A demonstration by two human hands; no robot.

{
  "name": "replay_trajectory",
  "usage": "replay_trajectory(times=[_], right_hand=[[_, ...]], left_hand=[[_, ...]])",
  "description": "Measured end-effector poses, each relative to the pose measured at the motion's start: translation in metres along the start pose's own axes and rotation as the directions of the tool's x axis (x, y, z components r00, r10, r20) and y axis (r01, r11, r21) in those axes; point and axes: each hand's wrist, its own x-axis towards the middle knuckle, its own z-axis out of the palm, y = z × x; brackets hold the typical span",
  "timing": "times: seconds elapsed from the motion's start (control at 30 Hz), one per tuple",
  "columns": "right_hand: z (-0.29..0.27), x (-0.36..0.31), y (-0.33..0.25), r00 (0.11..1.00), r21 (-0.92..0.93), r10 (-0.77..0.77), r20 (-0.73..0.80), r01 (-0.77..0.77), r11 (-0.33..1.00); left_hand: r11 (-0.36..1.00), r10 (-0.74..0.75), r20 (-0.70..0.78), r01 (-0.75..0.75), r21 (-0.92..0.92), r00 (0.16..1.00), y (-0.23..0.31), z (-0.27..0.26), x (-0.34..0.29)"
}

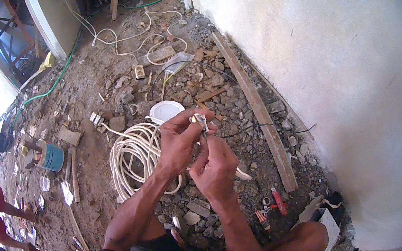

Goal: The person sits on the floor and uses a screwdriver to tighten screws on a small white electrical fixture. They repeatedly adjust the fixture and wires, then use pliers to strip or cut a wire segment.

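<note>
My left hand (178, 140) pinches a small white electrical fitting (200, 119) with metal showing in it. Close against it on the right, my right hand (216, 167) has its fingers pressed together just below the fitting. What those fingers hold is mostly hidden; a thin dark piece shows between the hands. Under my left forearm lies a coil of white cable (121, 152), with a white plug (96, 119) at its left. A stretch of white cable (243, 174) shows beside my right hand. Behind the hands a round white lid (168, 110) rests on the rubble.
A wooden plank (260, 111) runs along the white wall (324, 66). Red-handled tools (279, 201) and a screwdriver (263, 219) lie by my right knee. Farther off are a socket outlet (139, 71), a green hose (67, 64) and a blue tin (52, 156). Another person's arm (16, 211) shows at left.
</note>
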Motion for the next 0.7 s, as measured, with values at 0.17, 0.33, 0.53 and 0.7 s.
replay_trajectory(times=[0.17, 0.33, 0.53, 0.7], right_hand=[[0.003, -0.007, -0.003, 0.979, 0.206, 0.201, 0.006, -0.198, 0.958], [0.000, -0.014, -0.003, 0.936, 0.434, 0.350, 0.030, -0.327, 0.839], [-0.008, -0.026, 0.017, 0.900, 0.647, 0.415, -0.135, -0.237, 0.725], [-0.108, -0.007, 0.003, 0.989, -0.060, 0.149, 0.022, -0.148, 0.987]], left_hand=[[0.994, 0.064, 0.031, -0.061, -0.089, 0.997, 0.003, 0.011, -0.005], [0.983, -0.012, 0.062, 0.023, -0.181, 0.998, 0.006, 0.026, -0.011], [0.968, -0.058, 0.174, 0.099, -0.232, 0.983, -0.014, 0.044, -0.008], [0.990, -0.032, 0.066, 0.040, -0.132, 0.997, -0.005, 0.055, -0.004]])
